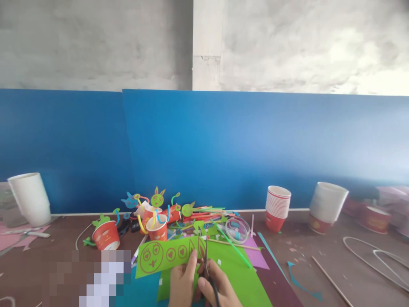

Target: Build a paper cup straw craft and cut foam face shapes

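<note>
A strip of green paper (169,254) with a drawn face, small circles with hearts and ear shapes is pinched in my left hand (183,277), thumb on top. My right hand (217,281) grips a pair of black-handled scissors (206,258), whose blades point away from me at the strip's right end, beside the last ear shape. Under both hands lies a larger green sheet (236,268) over a blue one (143,290). Beyond the strip stand red paper cups (157,230) with bent straws and cut paper faces, such as a green rabbit-eared face (157,198).
Colourful straws (207,213) and scraps lie heaped behind the sheets, with a coil of clear tubing (237,230). Stacked red cups (277,209) and white cups (327,207) stand to the right, another white stack (30,198) far left. A blue panel (223,149) rises behind the table.
</note>
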{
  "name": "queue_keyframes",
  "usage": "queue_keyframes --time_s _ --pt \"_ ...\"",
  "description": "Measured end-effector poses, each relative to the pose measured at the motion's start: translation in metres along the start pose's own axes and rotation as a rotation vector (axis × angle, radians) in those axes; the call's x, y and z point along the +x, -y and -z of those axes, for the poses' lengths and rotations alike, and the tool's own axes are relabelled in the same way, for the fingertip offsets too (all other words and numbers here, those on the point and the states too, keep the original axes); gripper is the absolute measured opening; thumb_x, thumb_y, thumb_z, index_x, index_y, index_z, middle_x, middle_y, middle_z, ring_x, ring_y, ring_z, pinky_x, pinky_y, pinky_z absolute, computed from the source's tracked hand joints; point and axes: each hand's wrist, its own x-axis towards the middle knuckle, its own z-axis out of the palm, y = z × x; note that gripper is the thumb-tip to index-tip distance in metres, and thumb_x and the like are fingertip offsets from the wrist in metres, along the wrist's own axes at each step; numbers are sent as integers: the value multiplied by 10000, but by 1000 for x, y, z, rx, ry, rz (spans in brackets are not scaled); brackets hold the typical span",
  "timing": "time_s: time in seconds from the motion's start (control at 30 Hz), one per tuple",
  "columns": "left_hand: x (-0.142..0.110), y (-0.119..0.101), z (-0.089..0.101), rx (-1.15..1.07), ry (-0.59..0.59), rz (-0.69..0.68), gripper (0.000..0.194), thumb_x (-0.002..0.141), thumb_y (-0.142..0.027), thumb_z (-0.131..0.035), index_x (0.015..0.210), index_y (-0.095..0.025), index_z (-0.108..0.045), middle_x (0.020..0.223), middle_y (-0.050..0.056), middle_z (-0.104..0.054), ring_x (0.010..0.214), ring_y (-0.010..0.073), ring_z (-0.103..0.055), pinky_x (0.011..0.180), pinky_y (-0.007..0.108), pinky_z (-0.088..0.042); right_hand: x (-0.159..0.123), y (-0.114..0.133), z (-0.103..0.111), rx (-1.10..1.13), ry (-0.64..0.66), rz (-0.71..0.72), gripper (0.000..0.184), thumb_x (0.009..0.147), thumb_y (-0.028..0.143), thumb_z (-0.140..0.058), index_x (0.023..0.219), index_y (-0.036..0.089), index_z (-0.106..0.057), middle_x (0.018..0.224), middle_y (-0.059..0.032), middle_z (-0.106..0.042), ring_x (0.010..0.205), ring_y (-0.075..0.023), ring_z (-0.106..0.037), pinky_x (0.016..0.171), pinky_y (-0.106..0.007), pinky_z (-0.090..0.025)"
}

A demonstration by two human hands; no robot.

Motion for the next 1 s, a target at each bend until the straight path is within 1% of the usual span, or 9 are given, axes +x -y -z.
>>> queue_keyframes --time_s 0.17,0.27,0.33,0.43,0.53,0.67,0.77,0.9,1.0 --pt "-1 -2 1 10 7 -29 503 682 -627 -588 532 -151 -654 446 34 -590 467 186 -537 430 250 -410 2 -15 2 -14 -2 4 486 718 644 -605 966 230 -547 750 -4 -558 643 -154 -521 583 -247 -427" --pt "-1 -3 0 6 -15 -35 500 683 -617 -596 475 -162 -591 421 17 -555 473 178 -531 465 248 -419 4 -22 4 -6 -10 -3 514 706 666 -597 964 227 -530 729 2 -553 580 -130 -501 516 -229 -395" --pt "-1 -2 0 -6 -16 -33 501 691 -611 -592 471 -162 -575 443 23 -573 487 177 -538 482 249 -424 5 -25 5 -22 -23 -11 538 702 683 -585 978 224 -531 705 3 -555 542 -120 -481 470 -218 -360" --pt "-2 -2 -2 -16 -5 -30 497 678 -616 -603 501 -152 -607 503 47 -625 552 202 -584 529 257 -458 6 -27 5 -50 -52 -27 578 688 712 -571 984 218 -533 679 1 -558 535 -123 -479 442 -209 -334" --pt "-3 -2 -3 -38 -16 -45 498 674 -630 -600 547 -151 -651 507 47 -631 573 220 -612 529 267 -481 6 -25 5 -71 -68 -12 601 690 724 -556 986 202 -525 658 6 -546 509 -111 -458 431 -206 -343" --pt "-2 -1 -2 -37 6 -19 512 671 -650 -589 580 -154 -677 491 39 -623 468 200 -580 461 279 -473 3 -16 3 -95 -67 3 547 738 694 -538 930 182 -508 648 13 -538 498 -90 -446 436 -189 -351" --pt "0 2 -1 -22 41 11 539 672 -666 -577 593 -144 -686 484 40 -621 410 185 -550 455 290 -474 1 -7 0 -100 -87 3 515 770 677 -517 889 178 -494 626 19 -537 484 -77 -430 437 -178 -347" --pt "1 7 0 -13 61 30 562 685 -676 -556 630 -137 -705 469 42 -621 419 202 -566 493 316 -495 -1 2 -4 -99 -92 -10 536 759 695 -511 877 173 -490 597 23 -530 462 -70 -413 429 -176 -342" --pt "2 9 1 -8 57 29 550 689 -665 -561 674 -139 -719 522 58 -660 487 233 -612 578 347 -522 -1 4 -5 -92 -99 -12 549 748 709 -509 866 173 -486 576 27 -520 446 -67 -399 418 -175 -330"
